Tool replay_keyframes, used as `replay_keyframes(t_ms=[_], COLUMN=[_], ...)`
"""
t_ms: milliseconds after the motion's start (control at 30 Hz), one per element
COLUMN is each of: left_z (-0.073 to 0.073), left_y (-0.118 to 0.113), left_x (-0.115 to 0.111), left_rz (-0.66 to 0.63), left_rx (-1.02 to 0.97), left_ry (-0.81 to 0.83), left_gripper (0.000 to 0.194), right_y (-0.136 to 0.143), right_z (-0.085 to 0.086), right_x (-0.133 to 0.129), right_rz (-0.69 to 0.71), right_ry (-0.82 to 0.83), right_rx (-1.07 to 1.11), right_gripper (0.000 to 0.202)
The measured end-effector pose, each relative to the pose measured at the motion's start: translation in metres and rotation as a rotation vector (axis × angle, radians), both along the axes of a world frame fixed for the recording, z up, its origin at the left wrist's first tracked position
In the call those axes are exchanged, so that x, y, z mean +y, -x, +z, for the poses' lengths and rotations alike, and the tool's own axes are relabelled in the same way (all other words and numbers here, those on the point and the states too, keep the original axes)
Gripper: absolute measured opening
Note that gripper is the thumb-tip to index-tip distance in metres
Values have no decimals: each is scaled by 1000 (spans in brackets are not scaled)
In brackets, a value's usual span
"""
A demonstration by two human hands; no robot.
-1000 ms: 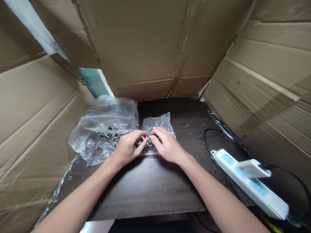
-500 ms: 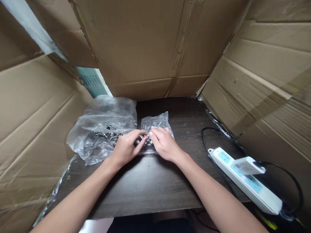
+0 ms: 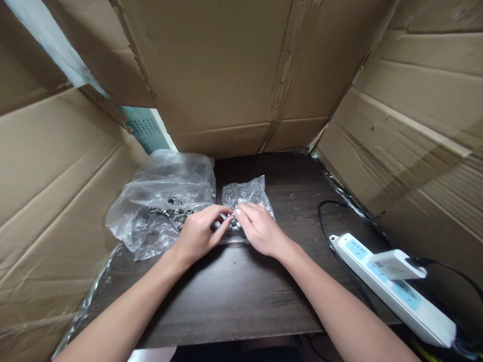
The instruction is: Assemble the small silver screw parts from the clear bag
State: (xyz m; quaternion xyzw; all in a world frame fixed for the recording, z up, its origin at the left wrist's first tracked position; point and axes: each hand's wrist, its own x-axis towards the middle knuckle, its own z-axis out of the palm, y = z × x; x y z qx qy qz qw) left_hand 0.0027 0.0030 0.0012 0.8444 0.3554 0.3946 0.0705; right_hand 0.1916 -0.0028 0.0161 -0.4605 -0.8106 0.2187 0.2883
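My left hand [image 3: 202, 230] and my right hand [image 3: 260, 229] meet fingertip to fingertip over a small clear plastic bag [image 3: 245, 190]. Both are closed in a pinch around a tiny shiny metal piece, mostly covered by the fingers, so its kind does not show. More small metal parts lie on the small bag beneath the hands. Left of my left hand, a larger clear plastic bag [image 3: 169, 173] lies with its mouth spread. Several small dark and silvery metal parts [image 3: 175, 213], like screws or fittings, sit in it.
A dark wooden table [image 3: 226, 296] carries the bags. Cardboard walls [image 3: 226, 75] enclose it at the back and both sides. On the right lies a white power strip [image 3: 396, 291] with a white plug-in adapter [image 3: 398, 264] and a black cable [image 3: 320, 216].
The view has shifted slightly, so everything sits a little further right and lower. Both hands keep their pinch at the same place over the small bag.
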Motion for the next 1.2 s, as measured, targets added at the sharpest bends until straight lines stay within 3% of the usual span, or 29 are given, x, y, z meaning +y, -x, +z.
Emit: replay_keyframes(t_ms=[233, 467, 733, 1033, 1200], left_z=[1, -1, 0, 0, 2], left_y=[1, 1, 3, 1, 2], left_x=[0, -2, 0, -1, -1], left_rz=[10, -16, 9, -2, 20], left_rx=[3, 5, 6, 49, 46], left_ry=[12, 26, 36, 17, 15], left_gripper=[10, 11, 12, 14, 13], right_y=[-2, -1, -4, -3, -3], right_z=[4, -3, 2, -2, 3], right_x=[-1, 2, -1, 2, -1], right_rz=[11, 10, 6, -15, -13], right_ry=[28, 11, 13, -34, 22], right_rx=[106, 55, 138, 71, 132], right_gripper=[14, 34, 12, 35, 22])
